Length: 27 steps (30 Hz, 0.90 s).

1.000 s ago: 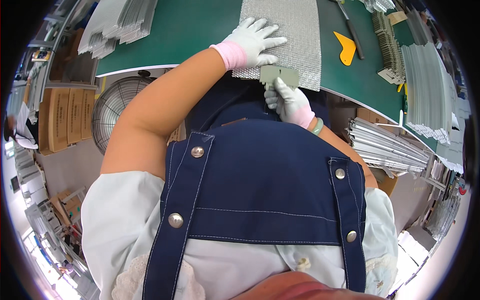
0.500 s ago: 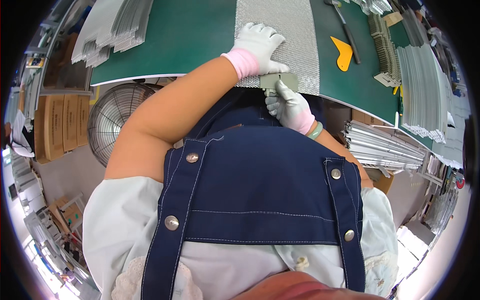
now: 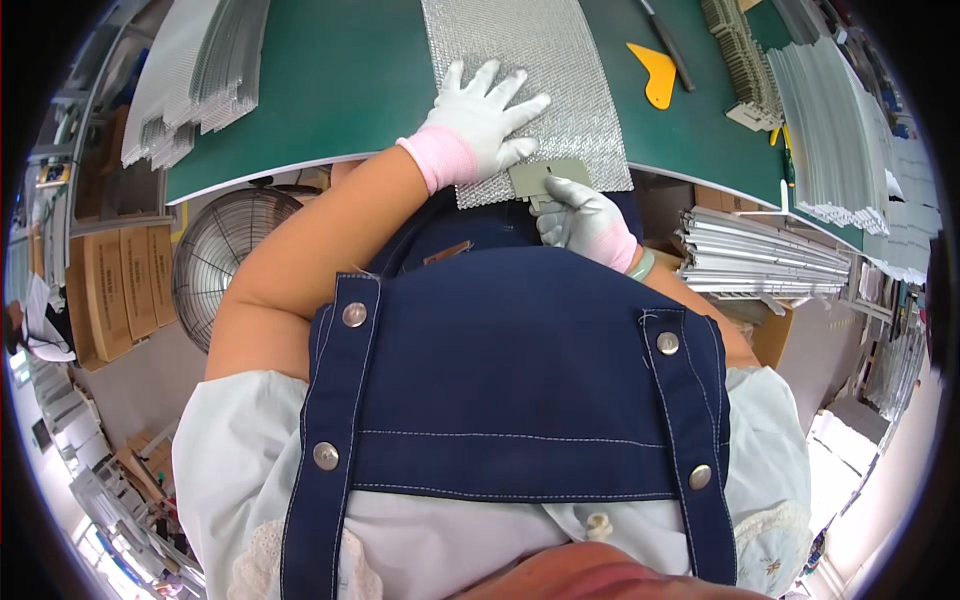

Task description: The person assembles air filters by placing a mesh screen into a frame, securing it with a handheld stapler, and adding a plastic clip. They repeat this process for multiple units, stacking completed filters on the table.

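A long silvery mesh sheet (image 3: 560, 90) lies on the green table, its near end sticking out past the front edge. My left hand (image 3: 480, 122), in a white glove with a pink cuff, rests flat on the sheet with fingers spread. At the sheet's near end sits a small grey-green rectangular plate (image 3: 540, 178). My right hand (image 3: 585, 220), gloved the same way, grips this plate, thumb on top and fingers curled underneath. The underside of the plate and part of those fingers are hidden.
On the green table (image 3: 330, 80) stand mesh panels (image 3: 200, 75) at left. To the right lie a yellow scraper (image 3: 655, 76), a black-handled tool (image 3: 668, 45), a row of grey-green plates (image 3: 740, 60) and stacked panels (image 3: 830, 130). A fan (image 3: 230, 255) stands below the left edge.
The mesh sheet's near end has come toward me and turned slightly, overhanging the edge more. My left hand has shifted on it and its fingers are spread wider. My right hand still grips the plate.
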Motion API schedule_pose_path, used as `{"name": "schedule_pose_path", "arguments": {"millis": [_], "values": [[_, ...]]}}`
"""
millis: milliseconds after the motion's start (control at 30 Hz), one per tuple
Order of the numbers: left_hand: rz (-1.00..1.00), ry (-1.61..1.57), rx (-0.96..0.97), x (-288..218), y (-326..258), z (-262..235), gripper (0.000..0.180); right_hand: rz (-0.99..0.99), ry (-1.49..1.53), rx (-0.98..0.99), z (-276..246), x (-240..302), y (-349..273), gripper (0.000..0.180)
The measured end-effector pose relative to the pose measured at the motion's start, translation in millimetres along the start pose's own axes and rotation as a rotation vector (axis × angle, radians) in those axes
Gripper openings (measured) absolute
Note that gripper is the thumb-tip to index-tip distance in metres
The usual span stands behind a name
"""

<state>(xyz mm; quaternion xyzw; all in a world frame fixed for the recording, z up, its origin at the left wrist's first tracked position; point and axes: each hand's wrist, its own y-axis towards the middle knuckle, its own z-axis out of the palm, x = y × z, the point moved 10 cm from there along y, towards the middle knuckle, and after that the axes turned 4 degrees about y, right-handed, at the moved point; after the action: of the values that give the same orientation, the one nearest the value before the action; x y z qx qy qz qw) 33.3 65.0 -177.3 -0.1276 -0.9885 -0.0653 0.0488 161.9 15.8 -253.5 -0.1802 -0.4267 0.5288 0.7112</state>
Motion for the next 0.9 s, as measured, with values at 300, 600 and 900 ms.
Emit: {"name": "schedule_pose_path", "arguments": {"millis": [300,600,900], "values": [[0.0,-0.013,-0.065,-1.9,-1.6,-1.9,0.058,-0.256,-0.191,0.166,-12.7,4.4,18.0,0.029],[0.071,0.007,-0.032,6.6,20.6,1.9,0.057,-0.276,-0.188,0.206,-2.9,17.2,21.0,0.033],[0.306,-0.172,0.047,-49.5,-3.5,-48.1,0.078,-0.699,-0.974,-1.349,-286.4,111.9,-164.4,0.045]]}}
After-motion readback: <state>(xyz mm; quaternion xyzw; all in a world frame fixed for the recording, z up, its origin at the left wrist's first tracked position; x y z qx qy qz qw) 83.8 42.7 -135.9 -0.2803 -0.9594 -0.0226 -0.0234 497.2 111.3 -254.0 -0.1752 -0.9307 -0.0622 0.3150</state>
